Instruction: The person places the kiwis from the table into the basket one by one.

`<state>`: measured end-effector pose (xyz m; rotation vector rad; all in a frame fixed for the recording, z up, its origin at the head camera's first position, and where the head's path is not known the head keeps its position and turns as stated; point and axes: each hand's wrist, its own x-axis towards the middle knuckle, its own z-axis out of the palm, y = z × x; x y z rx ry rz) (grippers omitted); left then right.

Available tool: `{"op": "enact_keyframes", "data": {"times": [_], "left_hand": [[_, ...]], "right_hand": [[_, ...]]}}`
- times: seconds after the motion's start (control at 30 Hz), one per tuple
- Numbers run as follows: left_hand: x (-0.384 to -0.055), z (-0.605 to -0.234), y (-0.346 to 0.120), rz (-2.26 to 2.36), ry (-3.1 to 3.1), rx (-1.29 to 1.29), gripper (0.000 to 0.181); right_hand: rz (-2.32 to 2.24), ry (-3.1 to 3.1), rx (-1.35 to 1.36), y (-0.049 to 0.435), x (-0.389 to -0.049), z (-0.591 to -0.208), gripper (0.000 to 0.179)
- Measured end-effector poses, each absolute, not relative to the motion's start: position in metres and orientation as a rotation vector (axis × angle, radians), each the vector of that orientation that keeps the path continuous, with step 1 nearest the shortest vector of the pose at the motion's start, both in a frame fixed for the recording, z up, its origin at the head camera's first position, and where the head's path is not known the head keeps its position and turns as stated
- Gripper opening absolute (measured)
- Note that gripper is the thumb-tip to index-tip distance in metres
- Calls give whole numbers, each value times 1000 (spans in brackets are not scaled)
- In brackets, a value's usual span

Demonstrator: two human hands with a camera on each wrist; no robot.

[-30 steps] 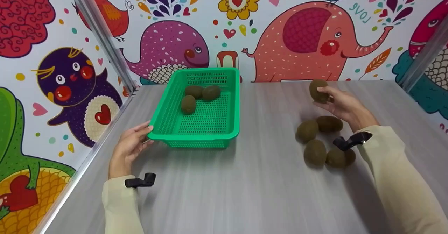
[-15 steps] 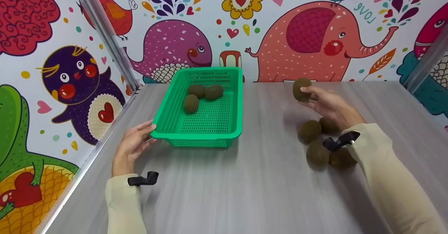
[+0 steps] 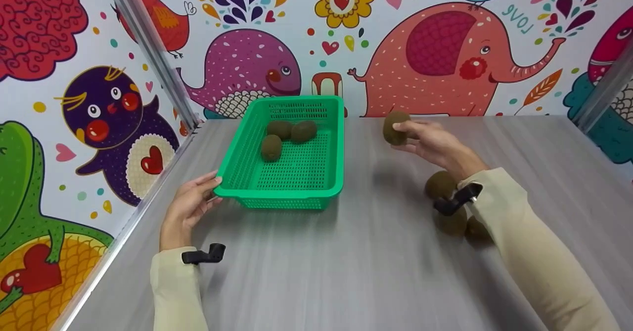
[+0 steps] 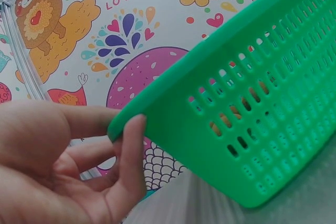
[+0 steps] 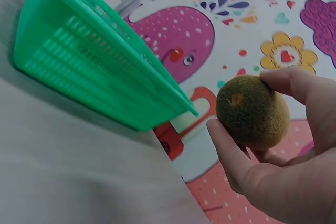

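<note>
A white wall printed with cartoon animals [image 3: 385,59] rises behind the basket. Beneath the basket spreads a grey wood-grain table [image 3: 316,261]. The green perforated plastic basket [image 3: 277,193] is rectangular. At its near left corner, a person's left hand [image 3: 190,202] pinches the rim. To the basket's right, apart from it, the right hand [image 3: 435,143] grips a brown fuzzy kiwifruit [image 3: 395,128] between thumb and fingers, raised above the table. Three kiwifruits [image 3: 271,148] sit inside the basket, towards its far end. Right of the basket, more loose kiwifruits [image 3: 439,185] lie partly hidden by the right forearm.
</note>
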<state>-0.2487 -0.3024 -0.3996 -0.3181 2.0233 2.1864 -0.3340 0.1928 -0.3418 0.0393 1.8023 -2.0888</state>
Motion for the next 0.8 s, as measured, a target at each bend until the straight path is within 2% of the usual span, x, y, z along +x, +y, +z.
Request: {"op": "enact_keyframes", "data": {"times": [0.2, 0.6, 0.8], "left_hand": [[-248, -399, -301, 2194, 2012, -316, 62], [-247, -402, -302, 2194, 2001, -307, 60], [-249, -401, -302, 2200, 2006, -318, 61]], "right_hand": [[-2061, 1826, -28, 170, -338, -334, 58], [-1985, 1867, -35, 126, -345, -320, 72], [-1923, 1921, -2, 103, -349, -318, 74]]}}
